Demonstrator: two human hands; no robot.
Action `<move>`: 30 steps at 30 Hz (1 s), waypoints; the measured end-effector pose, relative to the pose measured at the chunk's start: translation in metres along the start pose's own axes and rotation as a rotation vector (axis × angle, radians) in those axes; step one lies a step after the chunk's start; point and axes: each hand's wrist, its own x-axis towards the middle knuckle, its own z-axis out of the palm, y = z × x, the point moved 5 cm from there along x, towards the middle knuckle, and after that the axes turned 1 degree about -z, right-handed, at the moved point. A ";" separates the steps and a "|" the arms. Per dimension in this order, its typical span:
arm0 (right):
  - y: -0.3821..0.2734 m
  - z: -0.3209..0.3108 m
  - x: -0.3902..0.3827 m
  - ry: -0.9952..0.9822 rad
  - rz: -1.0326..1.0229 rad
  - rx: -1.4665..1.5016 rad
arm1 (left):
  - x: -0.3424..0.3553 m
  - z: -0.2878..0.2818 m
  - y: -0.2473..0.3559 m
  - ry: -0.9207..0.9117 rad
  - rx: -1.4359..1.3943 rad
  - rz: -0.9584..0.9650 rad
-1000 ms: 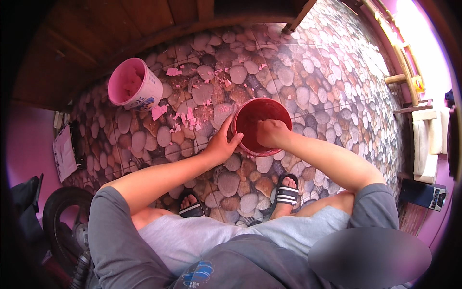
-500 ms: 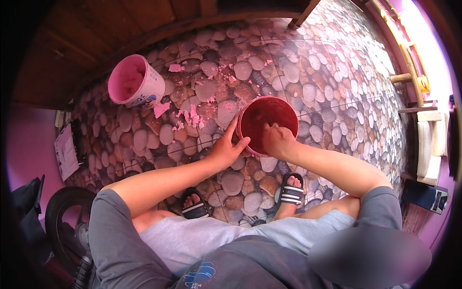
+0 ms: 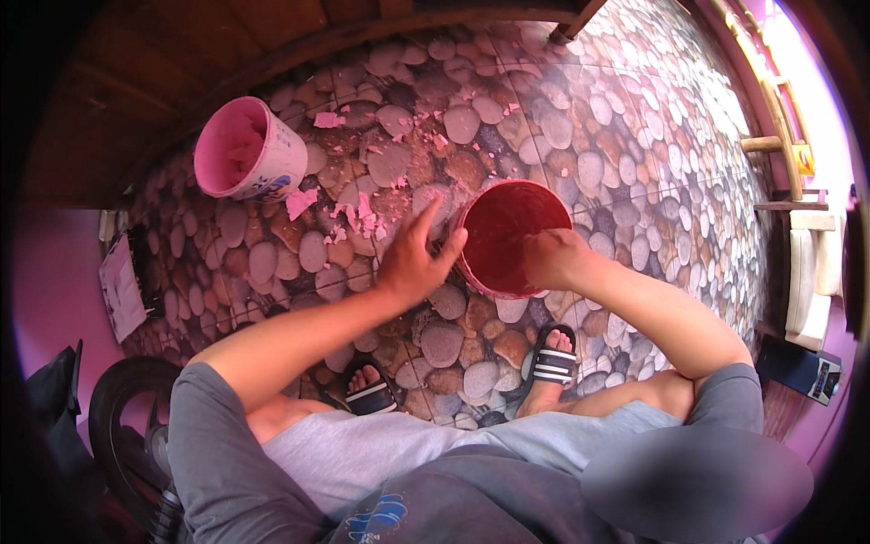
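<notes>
A red bucket (image 3: 471,258) stands on the floor in front of me, its inside smeared dark red. My left hand (image 3: 415,261) is beside its left wall, open, thumb and fingers apart, with the thumb close to the rim. My right hand (image 3: 555,258) reaches over the right near rim into the bucket. Its fingers are curled against the inner wall, and whatever they hold is hidden. Farther left stands a white bucket (image 3: 288,159) coated pink inside, with pink lumps (image 3: 243,154) in it. Pink flakes (image 3: 365,213) lie scattered between the two buckets.
Stone-patterned flooring (image 3: 634,181) spreads around. Dark wooden furniture (image 3: 181,54) borders the far left, one leg (image 3: 566,34) standing at the back. A wheel (image 3: 118,417) is at lower left. Bamboo framing (image 3: 770,91) and a dark blue box (image 3: 797,367) are on the right. My sandalled feet flank the near floor.
My right hand has moved right inside the red bucket, toward its right wall. My left hand has drawn slightly away from the rim, its fingers spreading. The red bucket sits slightly farther right.
</notes>
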 end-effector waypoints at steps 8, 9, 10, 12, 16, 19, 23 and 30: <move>-0.002 0.013 0.006 0.219 0.023 -0.018 | 0.045 0.009 -0.002 -0.204 -0.192 0.099; -0.002 0.015 0.009 0.219 0.016 -0.019 | 0.032 0.014 -0.008 -0.281 -0.252 -0.026; 0.004 0.021 0.012 0.228 0.025 -0.018 | 0.020 0.022 -0.009 -0.364 -0.318 -0.148; 0.009 0.036 0.017 0.235 0.040 -0.009 | -0.003 0.024 0.004 -0.408 -0.316 -0.170; -0.021 0.052 0.020 0.421 -0.141 -0.239 | -0.020 0.028 0.007 -0.448 -0.402 -0.059; -0.039 0.051 0.015 0.458 -0.139 -0.294 | -0.020 0.029 0.005 -0.481 -0.431 -0.026; -0.027 0.036 -0.002 0.471 -0.109 -0.105 | -0.021 0.032 0.005 -0.528 -0.493 -0.074; -0.006 0.021 0.005 0.206 0.152 0.112 | -0.024 0.022 0.019 -0.573 -0.436 -0.217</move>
